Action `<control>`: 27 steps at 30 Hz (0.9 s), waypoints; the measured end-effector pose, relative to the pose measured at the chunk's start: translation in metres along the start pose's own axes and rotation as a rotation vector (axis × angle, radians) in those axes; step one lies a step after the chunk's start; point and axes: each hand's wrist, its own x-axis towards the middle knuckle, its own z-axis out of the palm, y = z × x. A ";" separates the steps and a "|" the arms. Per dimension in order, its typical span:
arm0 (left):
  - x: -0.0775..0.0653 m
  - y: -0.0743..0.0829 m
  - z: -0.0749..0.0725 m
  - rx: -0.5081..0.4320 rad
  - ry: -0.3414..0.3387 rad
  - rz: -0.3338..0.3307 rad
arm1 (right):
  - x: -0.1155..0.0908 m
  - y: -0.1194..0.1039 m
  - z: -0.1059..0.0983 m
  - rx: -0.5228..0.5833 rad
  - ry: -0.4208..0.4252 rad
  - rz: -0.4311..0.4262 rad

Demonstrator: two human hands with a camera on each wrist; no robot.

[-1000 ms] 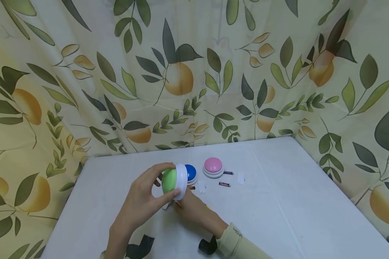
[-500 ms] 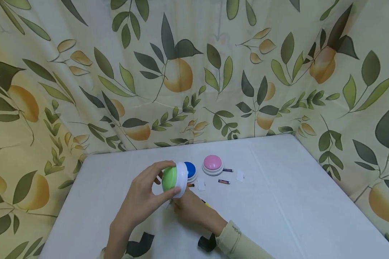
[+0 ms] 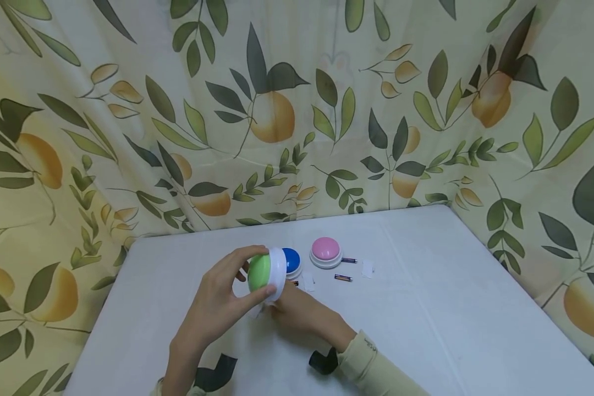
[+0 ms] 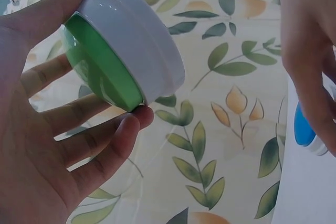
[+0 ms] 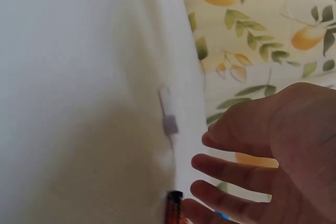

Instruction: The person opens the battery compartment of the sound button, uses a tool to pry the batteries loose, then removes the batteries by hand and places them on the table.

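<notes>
My left hand holds up a green-domed push button with a white base. Its thumb and fingertips pinch the rim, and the dome is tipped toward the palm. Behind and below it, my right hand reaches low over the table, partly hidden by the button in the head view. In the right wrist view its fingers are loosely bent, with nothing visible between them. A battery is beside the lowest finger. A small pale piece lies on the white surface ahead of the fingertips, blurred.
A blue button and a pink button stand toward the back of the white table. Batteries and small white covers lie near them. Black pieces are at the front. A patterned curtain hangs behind.
My right forearm has shifted slightly to the right, and the yellow and black item beside the wrist is now hidden. The left hand keeps its grip on the green button almost unmoved.
</notes>
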 end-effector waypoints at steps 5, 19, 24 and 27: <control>-0.001 -0.003 -0.001 -0.011 0.015 -0.002 | 0.001 0.002 -0.007 -0.066 0.027 -0.022; -0.001 -0.002 0.000 -0.014 0.006 -0.019 | -0.021 0.023 -0.036 -0.220 0.092 0.031; 0.000 -0.002 0.000 -0.007 0.000 -0.035 | -0.026 0.034 -0.050 -0.287 0.091 0.142; 0.000 -0.001 0.000 -0.008 0.002 -0.042 | -0.030 0.042 -0.057 -0.318 0.075 0.216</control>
